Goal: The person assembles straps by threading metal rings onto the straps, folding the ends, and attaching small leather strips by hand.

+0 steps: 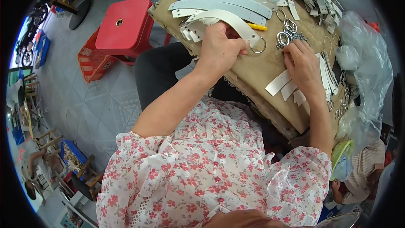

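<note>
1. I have a white strap [242,27] over the near-left part of the worktop [257,74], with a metal ring [265,45] at its right end.
2. I judge the step in hand to be steadying that strap end while small hardware is picked; the next move calls for a firm hold there and a fine pinch at the pile.
3. My left hand [223,44] is closed on the strap, fingertips just beside the ring.
4. My right hand [301,61], right of the ring and apart from it, has its fingers drawn narrow at the small metal pieces [300,38]; I cannot tell whether they grip one.
5. Loose rings [285,31] lie just left of those pieces.
6. Farther out, pale straps [223,6] lie far left, short white strips [278,83] near right, and a red stool [124,25] stands left of the worktop.
</note>
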The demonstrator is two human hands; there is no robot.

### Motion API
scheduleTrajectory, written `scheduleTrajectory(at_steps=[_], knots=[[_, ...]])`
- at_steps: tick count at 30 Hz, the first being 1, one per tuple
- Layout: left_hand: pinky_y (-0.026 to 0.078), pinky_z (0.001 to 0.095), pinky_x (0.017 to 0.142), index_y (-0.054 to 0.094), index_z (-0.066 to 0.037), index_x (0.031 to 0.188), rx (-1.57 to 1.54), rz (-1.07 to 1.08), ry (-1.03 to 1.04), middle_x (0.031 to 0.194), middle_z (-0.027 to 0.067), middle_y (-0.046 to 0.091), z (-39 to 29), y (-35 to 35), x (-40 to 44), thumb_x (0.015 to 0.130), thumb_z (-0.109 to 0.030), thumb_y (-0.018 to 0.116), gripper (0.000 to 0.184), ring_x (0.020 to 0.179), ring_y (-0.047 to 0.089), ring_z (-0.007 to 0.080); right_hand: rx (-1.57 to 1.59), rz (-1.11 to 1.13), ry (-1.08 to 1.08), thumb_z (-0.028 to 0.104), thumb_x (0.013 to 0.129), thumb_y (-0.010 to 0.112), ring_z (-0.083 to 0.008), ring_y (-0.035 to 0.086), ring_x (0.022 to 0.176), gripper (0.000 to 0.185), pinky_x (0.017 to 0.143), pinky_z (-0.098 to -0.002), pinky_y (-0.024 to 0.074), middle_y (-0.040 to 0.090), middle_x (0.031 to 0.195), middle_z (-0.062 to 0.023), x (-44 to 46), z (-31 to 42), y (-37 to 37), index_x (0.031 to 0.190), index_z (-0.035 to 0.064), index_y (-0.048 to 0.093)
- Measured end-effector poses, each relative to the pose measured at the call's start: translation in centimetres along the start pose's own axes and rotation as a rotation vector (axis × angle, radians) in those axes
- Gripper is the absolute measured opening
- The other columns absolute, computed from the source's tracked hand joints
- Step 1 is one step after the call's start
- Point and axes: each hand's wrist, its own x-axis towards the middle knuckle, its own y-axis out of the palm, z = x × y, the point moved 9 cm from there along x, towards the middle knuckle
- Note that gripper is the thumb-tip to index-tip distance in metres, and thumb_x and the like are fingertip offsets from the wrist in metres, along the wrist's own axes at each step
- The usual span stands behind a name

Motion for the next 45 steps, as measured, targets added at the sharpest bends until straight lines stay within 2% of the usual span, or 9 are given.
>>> scheduleTrajectory(at_steps=[10, 16, 18, 22, 25, 27, 30, 40, 45], knots=[[0.052, 0.0254, 0.060, 0.063, 0.007, 0.088, 0.017, 0.002, -0.003, 0.080, 0.0087, 0.066, 0.1, 0.2, 0.0, 0.074, 0.004, 0.063, 0.015, 0.066, 0.061, 0.0117, 0.102, -0.080, 0.051, 0.002, 0.080, 0.063, -0.0287, 0.059, 0.083, 0.008, 0.072, -0.0386, 0.0467, 0.060, 0.088, -0.0095, -0.6, 0.1, -0.8, 0.088, 0.0013, 0.065], [0.051, 0.0252, 0.059, 0.063, 0.007, 0.088, 0.020, -0.001, 0.000, 0.079, 0.0089, 0.066, -0.1, 0.1, 0.0, 0.073, 0.004, 0.063, 0.015, 0.065, 0.060, 0.0116, -0.221, -0.049, -0.095, 0.003, 0.079, 0.061, -0.0249, 0.057, 0.081, 0.013, 0.072, -0.0356, 0.0452, 0.059, 0.086, -0.0085, -0.6, 1.9, -0.1, 0.091, 0.0028, 0.064], [0.051, 0.0251, 0.059, 0.063, 0.007, 0.088, 0.027, -0.004, -0.001, 0.079, 0.0089, 0.066, -0.1, 0.1, 0.0, 0.073, 0.004, 0.063, 0.015, 0.064, 0.060, 0.0116, -0.318, -0.061, -0.183, 0.005, 0.074, 0.054, -0.0224, 0.054, 0.080, 0.010, 0.071, -0.0334, 0.0434, 0.051, 0.082, -0.0081, -0.6, 2.8, 0.1, 0.083, 0.0039, 0.058], [0.051, 0.0252, 0.059, 0.062, 0.007, 0.089, 0.030, -0.010, 0.003, 0.079, 0.0086, 0.066, 0.1, 0.1, 0.1, 0.074, 0.004, 0.063, 0.016, 0.064, 0.060, 0.0117, -0.354, 0.076, -0.097, 0.003, 0.079, 0.058, -0.0241, 0.055, 0.082, 0.014, 0.072, -0.0350, 0.0441, 0.056, 0.086, -0.0090, -0.5, 1.5, 1.1, 0.093, 0.0028, 0.061], [0.051, 0.0253, 0.059, 0.062, 0.007, 0.089, 0.024, -0.009, 0.001, 0.079, 0.0085, 0.066, 0.1, 0.0, 0.1, 0.074, 0.004, 0.063, 0.016, 0.065, 0.060, 0.0117, -0.261, 0.030, -0.063, 0.003, 0.081, 0.059, -0.0259, 0.057, 0.081, 0.010, 0.072, -0.0364, 0.0452, 0.057, 0.086, -0.0097, -0.4, 0.7, 0.8, 0.090, 0.0030, 0.061], [0.051, 0.0253, 0.059, 0.062, 0.007, 0.090, 0.010, -0.002, -0.005, 0.079, 0.0086, 0.066, 0.0, 0.2, 0.0, 0.074, 0.004, 0.063, 0.016, 0.065, 0.060, 0.0117, -0.010, -0.054, 0.016, 0.004, 0.082, 0.061, -0.0283, 0.059, 0.080, 0.008, 0.071, -0.0372, 0.0471, 0.060, 0.086, -0.0107, -0.5, -0.2, -0.3, 0.089, 0.0019, 0.062], [0.051, 0.0252, 0.059, 0.062, 0.006, 0.089, 0.025, -0.002, -0.008, 0.080, 0.0085, 0.066, -0.1, 0.2, -0.1, 0.074, 0.004, 0.062, 0.016, 0.065, 0.060, 0.0117, 0.134, -0.036, 0.109, 0.004, 0.083, 0.063, -0.0296, 0.061, 0.079, 0.008, 0.070, -0.0372, 0.0483, 0.061, 0.086, -0.0113, -0.8, -1.1, -0.9, 0.090, 0.0009, 0.064], [0.049, 0.0252, 0.059, 0.062, 0.008, 0.088, 0.044, -0.005, -0.010, 0.078, 0.0091, 0.066, -0.3, 0.3, -0.1, 0.072, 0.004, 0.062, 0.016, 0.063, 0.059, 0.0121, 0.070, -0.121, 0.029, 0.006, 0.082, 0.064, -0.0283, 0.060, 0.080, 0.011, 0.071, -0.0358, 0.0482, 0.061, 0.087, -0.0108, -0.2, 0.5, -0.5, 0.091, -0.0003, 0.065], [0.048, 0.0252, 0.059, 0.062, 0.008, 0.088, 0.062, -0.006, -0.008, 0.077, 0.0090, 0.066, -0.2, 0.3, 0.0, 0.072, 0.004, 0.062, 0.016, 0.063, 0.059, 0.0120, 0.001, -0.150, -0.014, 0.006, 0.080, 0.065, -0.0271, 0.059, 0.079, 0.007, 0.070, -0.0365, 0.0477, 0.059, 0.084, -0.0095, 0.2, 0.9, -0.1, 0.085, 0.0021, 0.064]])
